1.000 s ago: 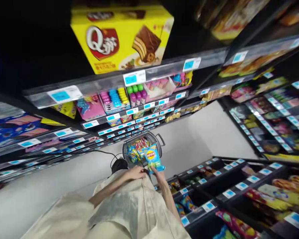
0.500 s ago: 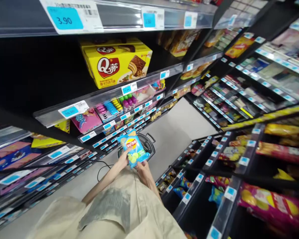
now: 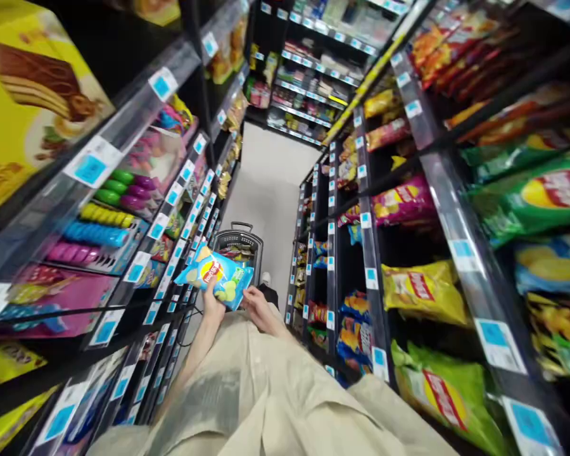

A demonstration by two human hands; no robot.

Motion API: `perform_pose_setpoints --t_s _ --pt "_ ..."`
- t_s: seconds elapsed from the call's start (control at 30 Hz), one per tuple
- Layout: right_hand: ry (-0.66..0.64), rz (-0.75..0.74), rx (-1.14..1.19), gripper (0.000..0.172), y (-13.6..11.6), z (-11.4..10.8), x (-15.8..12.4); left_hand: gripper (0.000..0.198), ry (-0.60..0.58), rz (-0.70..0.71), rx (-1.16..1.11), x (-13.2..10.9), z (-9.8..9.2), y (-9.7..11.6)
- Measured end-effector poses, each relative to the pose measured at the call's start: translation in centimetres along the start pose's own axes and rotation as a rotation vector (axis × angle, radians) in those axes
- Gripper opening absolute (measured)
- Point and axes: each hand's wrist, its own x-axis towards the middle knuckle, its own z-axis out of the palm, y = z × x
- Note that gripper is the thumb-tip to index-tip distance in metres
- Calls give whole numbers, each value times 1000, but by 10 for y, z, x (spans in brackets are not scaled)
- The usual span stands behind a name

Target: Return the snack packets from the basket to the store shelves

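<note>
Both my hands hold a light blue bag of chips (image 3: 215,275) with a red-and-yellow logo in front of my beige shirt. My left hand (image 3: 211,305) grips the bag from below on its left side, fingers closed on it. My right hand (image 3: 259,308) pinches the bag's lower right corner. A grey shopping basket (image 3: 240,241) with packets inside stands on the floor just beyond the bag.
I stand in a narrow shop aisle with a pale floor (image 3: 261,190). Black shelves on the left (image 3: 137,209) carry toys, sweets and a yellow cake box (image 3: 23,101). Shelves on the right (image 3: 375,253) are filled with chip bags. More shelves close the far end.
The view has swung right, from facing the left shelves to looking down the aisle. The chip bag rose out of the basket and both hands now hold it.
</note>
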Motion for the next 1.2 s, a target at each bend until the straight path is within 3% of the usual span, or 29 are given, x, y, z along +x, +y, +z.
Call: perform_pose_setpoints --t_s 0.17,0.37,0.67,0.77,0.87,0.97,1.03,1.13,1.2 --pt "62 -40 10 54 -15 -6 0 64 -68 151 181 2 0 4" --pt "138 -104 36 51 -40 -26 5 78 -175 183 253 1 24 -4" --pt "197 -73 102 43 -46 -58 -3 72 -224 -11 321 17 41 -26" --pt "235 -75 83 46 -68 -76 -8 73 -341 -137 427 24 46 -29" --pt "136 3 57 52 -96 -86 -14 71 -483 -302 558 26 55 -35" --pt "60 67 -87 57 -114 -86 -18 66 -631 -358 676 23 67 -47" --pt "127 48 -191 61 -118 -83 -16 67 -632 -287 729 21 75 -57" --pt "343 -62 -266 64 -118 -79 -10 75 -543 -21 820 18 82 -66" --pt "490 -157 -281 65 -116 -76 -6 77 -620 144 880 16 85 -67"
